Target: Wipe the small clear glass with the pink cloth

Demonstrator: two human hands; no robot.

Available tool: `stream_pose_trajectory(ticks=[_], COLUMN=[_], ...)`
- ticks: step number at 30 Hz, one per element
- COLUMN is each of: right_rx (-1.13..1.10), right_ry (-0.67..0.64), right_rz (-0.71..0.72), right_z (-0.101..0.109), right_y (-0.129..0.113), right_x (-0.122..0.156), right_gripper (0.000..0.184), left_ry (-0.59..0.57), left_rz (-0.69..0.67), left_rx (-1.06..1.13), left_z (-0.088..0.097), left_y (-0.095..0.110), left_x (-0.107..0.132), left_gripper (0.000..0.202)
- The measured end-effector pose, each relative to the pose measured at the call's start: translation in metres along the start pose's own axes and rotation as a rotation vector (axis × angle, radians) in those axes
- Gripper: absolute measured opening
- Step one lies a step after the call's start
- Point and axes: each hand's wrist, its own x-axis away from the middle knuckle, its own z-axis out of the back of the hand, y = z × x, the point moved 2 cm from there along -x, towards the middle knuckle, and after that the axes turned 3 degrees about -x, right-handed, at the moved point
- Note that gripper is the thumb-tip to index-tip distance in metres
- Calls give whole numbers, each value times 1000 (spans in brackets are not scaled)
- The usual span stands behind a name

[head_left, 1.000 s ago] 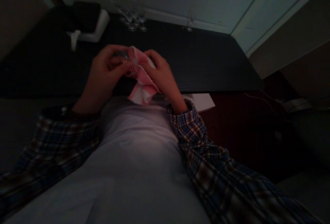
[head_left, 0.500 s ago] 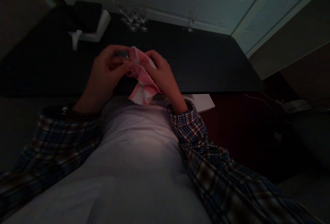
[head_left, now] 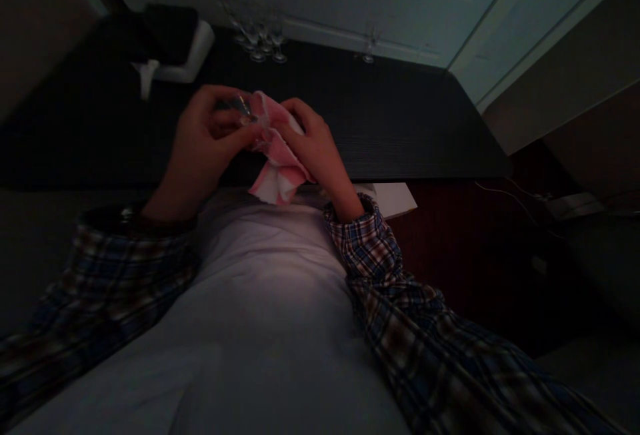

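Above the near edge of the dark table, my left hand (head_left: pixel 205 131) has its thumb and fingers closed round a small clear glass (head_left: pixel 244 111). Part of the glass is hidden by my fingers and by a pink and white cloth (head_left: pixel 283 148). My right hand (head_left: pixel 313 138) grips this cloth and presses it against the glass, with the thumb on top. One corner of the cloth hangs down toward my white top. How far the cloth reaches inside the glass I cannot tell.
Several stemmed glasses (head_left: pixel 257 41) stand grouped at the back of the black table (head_left: pixel 415 121), and a single glass (head_left: pixel 369 48) stands apart to their right. At the back left is a black and white box (head_left: pixel 197 51). A white flat object (head_left: pixel 395 200) shows below the table edge.
The glass has turned slightly in my left fingers, so its clear rim and side show more. Both hands and the cloth stay in nearly the same place.
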Motion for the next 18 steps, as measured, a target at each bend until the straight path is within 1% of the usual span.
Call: stream_pose_trajectory(ticks=[3,5,8,12,15,18], right_rx=[-1,9,5,-11,-25,-27], right_ry=[-2,-3,-3,-3,-2,0], right_rz=[-6,-29,-14,-10,22,5], right_z=[0,1,2,2,1,1], right_y=[-2,-3,-3,0,1,0], right_x=[1,1,1,0,0,0], right_gripper=[7,9,10,14,14,14], left_ry=[-6,-9,-24,8,34,47], left_rz=[-19,-24,-21,47,102,96], left_rx=[-27,-36,-25,25,44,51], left_z=[1,2,1,-1,-2,-2], left_y=[0,0,2,8,13,14], left_x=[0,0,1,2,3,2], left_gripper=[53,47,42,40,40,43])
